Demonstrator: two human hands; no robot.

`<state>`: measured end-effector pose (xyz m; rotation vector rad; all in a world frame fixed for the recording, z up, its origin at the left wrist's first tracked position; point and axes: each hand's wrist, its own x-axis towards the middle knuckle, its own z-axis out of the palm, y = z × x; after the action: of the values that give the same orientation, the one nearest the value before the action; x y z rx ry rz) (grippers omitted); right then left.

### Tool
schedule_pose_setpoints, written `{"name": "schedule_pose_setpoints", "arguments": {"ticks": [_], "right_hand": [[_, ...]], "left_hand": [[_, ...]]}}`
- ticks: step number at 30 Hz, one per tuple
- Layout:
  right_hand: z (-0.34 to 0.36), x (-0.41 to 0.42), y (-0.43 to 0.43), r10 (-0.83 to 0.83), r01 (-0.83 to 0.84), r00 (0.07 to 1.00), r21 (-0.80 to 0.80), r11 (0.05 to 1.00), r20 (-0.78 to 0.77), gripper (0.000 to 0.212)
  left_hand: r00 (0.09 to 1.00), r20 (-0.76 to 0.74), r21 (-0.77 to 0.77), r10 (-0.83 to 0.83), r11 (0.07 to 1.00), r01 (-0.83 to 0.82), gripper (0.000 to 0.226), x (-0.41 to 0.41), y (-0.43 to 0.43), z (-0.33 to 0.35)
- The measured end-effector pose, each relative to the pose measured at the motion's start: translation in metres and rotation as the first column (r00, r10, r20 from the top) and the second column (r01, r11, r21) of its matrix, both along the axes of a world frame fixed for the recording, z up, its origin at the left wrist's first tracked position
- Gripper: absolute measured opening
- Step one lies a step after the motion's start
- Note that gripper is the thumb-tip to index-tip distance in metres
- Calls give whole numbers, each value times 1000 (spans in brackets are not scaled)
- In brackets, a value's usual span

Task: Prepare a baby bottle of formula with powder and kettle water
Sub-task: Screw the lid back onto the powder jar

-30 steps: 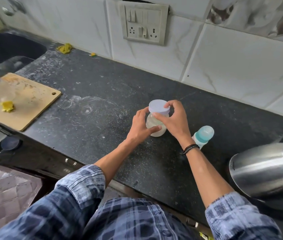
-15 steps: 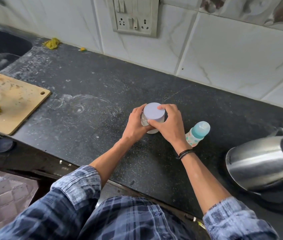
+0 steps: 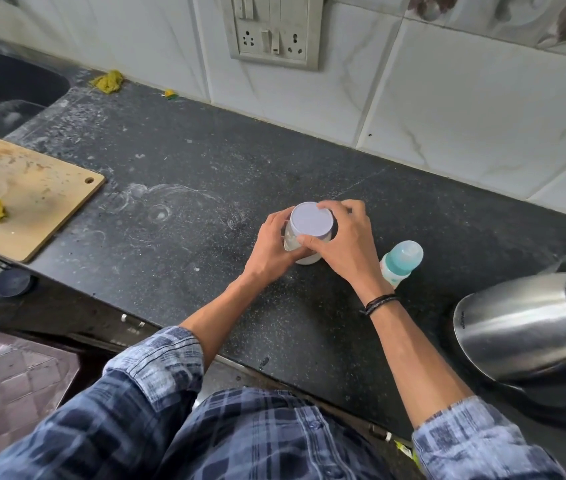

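On dark stone counter [image 3: 188, 161], whole job at its start, by the look of it. Far right, near front edge: steel kettle [image 3: 524, 327], lid down, no hand on it, well apart from the rest. Far left: wooden board [image 3: 42, 199] w/ yellow scraps, no part in this. Mid-counter: left hand [image 3: 269, 249] wrapped round body of clear jar [image 3: 305, 259], holding it steady on the surface. Right hand [image 3: 347, 244] over the top, fingers + thumb curled round rim of white lid [image 3: 311, 220], so gripping lid, prob to twist it off. Lid still seated flat on jar, no gap visible. Whitish stuff low inside jar, prob the formula powder, can't confirm. Just right of right hand, close to wrist but apart: baby bottle [image 3: 400, 265], standing on counter, teal cap still on; contents not readable from this angle. No scoop or spoon visible anywhere. Judged progress: v. early, approx step one, i.e. opening the powder. Done so far: jar, bottle + kettle set out within reach, nothing more on show. Left to do: lid off, bottle uncapped, powder in, kettle water in, cap back on, shake/mix
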<state>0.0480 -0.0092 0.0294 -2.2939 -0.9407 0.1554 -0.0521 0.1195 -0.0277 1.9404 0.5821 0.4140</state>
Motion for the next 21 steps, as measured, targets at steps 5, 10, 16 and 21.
{"name": "schedule_pose_setpoints", "arguments": {"ticks": [5,10,16,21], "right_hand": [[18,2,15,82,-85,996,-155,984,-26,79],[19,-7,18,2,11,998,-209,978,62,80],[28,-10,17,12,21,994,-296,955,109,96],[34,-14,17,34,5,993,-341,940,109,85]], "left_hand": [[1000,-13,-13,22,1000,-23,85,1,-1,-2],[999,-18,-13,34,999,-35,78,0,-1,-3],[999,-24,-5,35,999,-35,81,0,-1,0],[999,-34,-17,42,999,-42,80,2,-1,-1]]}}
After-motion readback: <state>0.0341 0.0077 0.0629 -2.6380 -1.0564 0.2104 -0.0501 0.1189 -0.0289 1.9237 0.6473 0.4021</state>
